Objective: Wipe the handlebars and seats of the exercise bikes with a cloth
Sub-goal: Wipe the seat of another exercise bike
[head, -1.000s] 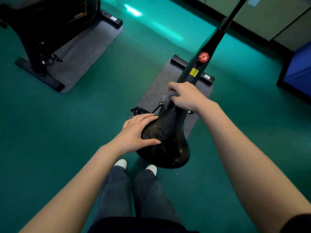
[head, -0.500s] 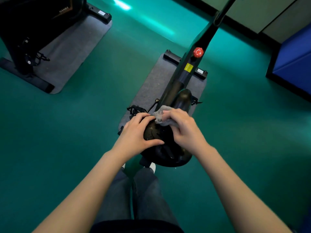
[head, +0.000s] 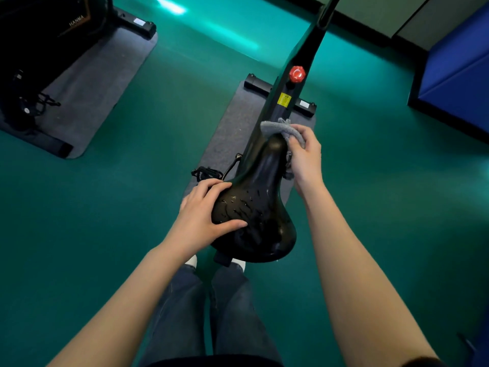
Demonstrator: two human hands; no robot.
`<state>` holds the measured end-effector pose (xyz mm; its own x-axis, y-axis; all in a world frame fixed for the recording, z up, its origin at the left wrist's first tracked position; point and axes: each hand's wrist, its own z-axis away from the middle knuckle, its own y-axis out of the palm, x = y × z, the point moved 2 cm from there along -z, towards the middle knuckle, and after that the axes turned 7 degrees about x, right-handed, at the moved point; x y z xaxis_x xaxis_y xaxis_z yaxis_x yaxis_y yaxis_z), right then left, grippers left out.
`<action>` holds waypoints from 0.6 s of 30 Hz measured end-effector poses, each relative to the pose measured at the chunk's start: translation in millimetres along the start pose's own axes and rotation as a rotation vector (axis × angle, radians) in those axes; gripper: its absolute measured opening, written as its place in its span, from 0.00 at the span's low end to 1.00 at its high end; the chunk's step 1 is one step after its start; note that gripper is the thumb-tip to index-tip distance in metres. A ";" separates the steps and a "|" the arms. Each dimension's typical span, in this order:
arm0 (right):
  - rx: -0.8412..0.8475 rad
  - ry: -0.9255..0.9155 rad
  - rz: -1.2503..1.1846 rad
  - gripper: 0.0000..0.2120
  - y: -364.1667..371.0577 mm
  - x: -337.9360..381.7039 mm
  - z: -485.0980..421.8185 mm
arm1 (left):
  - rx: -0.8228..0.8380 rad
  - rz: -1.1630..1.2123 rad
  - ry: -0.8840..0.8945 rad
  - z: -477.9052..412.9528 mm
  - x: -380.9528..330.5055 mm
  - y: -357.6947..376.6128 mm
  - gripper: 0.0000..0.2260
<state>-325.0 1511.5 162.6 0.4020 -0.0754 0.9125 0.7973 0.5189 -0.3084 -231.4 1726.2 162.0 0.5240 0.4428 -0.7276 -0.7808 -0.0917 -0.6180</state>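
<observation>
A glossy black bike seat (head: 260,207) with wet streaks stands right below me, its narrow nose pointing away. My left hand (head: 203,215) grips the seat's wide left side, thumb on top. My right hand (head: 304,157) holds a grey cloth (head: 280,128) against the right side of the seat's nose; part of the cloth drapes over the nose tip. The bike's black frame (head: 299,83) with a red knob (head: 297,74) rises beyond the seat. The handlebars are out of view.
A second black exercise bike (head: 39,49) stands on a grey mat (head: 100,83) at the upper left. A blue padded block (head: 457,72) sits at the right by the wall. Green floor surrounds the bike's own grey mat (head: 235,128). My legs and shoes are beneath the seat.
My right hand moved the cloth from the seat's nose back to its middle, then forward again to the right side of the nose. My left hand stayed on the seat's left side.
</observation>
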 end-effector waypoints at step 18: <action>-0.007 0.037 0.035 0.21 -36.5 -71.7 172.5 | -0.003 0.016 0.013 -1.1 0.3 0.8 0.38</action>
<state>-460.6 1644.8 154.7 0.4456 -0.0886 0.8909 0.7858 0.5156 -0.3417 -231.4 1725.3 161.0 0.5156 0.4296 -0.7413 -0.7882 -0.1015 -0.6070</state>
